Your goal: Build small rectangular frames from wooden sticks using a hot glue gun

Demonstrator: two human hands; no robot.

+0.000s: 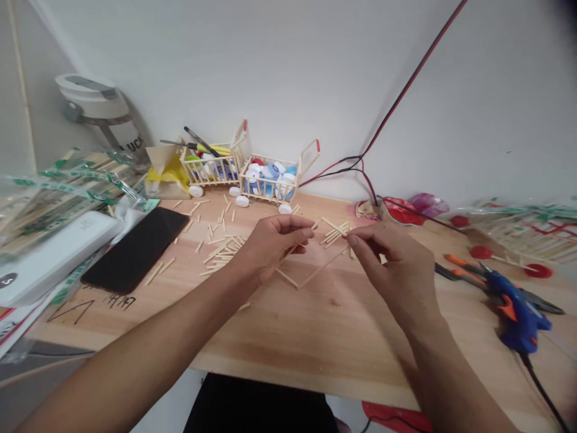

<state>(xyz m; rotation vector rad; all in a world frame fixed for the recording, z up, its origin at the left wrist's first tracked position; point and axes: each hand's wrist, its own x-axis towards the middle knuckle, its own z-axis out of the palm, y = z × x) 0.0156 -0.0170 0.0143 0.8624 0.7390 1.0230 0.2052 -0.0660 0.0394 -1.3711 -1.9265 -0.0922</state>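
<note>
A square frame of thin wooden sticks (322, 267) hangs between my hands over the table, one corner pointing down towards me. My left hand (282, 243) pinches its left side between thumb and fingers. At the right corner, my right hand (390, 264) grips the frame with thumb and forefinger; the fingertips partly hide the joint. Short cut sticks (223, 255) lie in a loose pile beyond my left hand, and a few more sticks (334, 233) lie behind the frame.
Two small stick carts (270, 183) with bottle caps stand by the wall. On the left are a phone (135, 249), a white power bank (58, 255), bagged sticks (76, 180) and a tumbler (101, 114). To the right lie a blue glue gun (516, 310) and orange-handled pliers (464, 270).
</note>
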